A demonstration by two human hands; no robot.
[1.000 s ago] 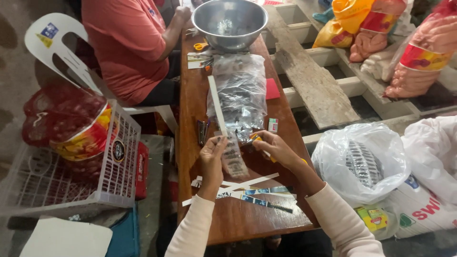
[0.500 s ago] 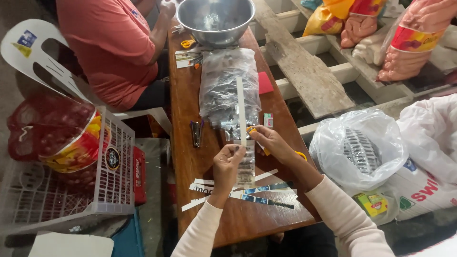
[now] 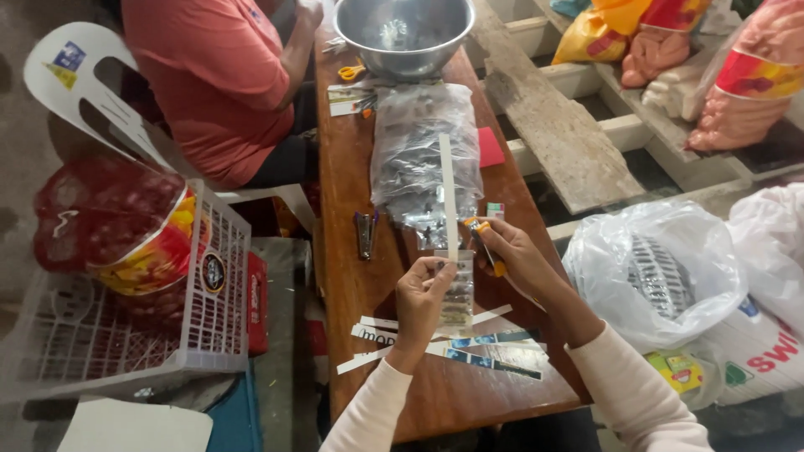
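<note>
While a white basket (image 3: 126, 335) sits off the counter's (image 3: 352, 285) left edge, the left hand (image 3: 423, 301) pinches a small clear packet (image 3: 458, 293) and an upright white strip (image 3: 449, 197) near the near edge. Just right, the right hand (image 3: 515, 255) has its grip closed on an orange-handled tool (image 3: 486, 244).

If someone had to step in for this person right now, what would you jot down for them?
Left hand: pinches a small clear packet with a long white strip standing up from it.
Right hand: grips an orange-handled tool beside the strip.
On the wooden table: clear bag of packets, steel bowl, cut strips near the hands.
Done: several strips lie cut.
Left: the bag looks well filled.
</note>
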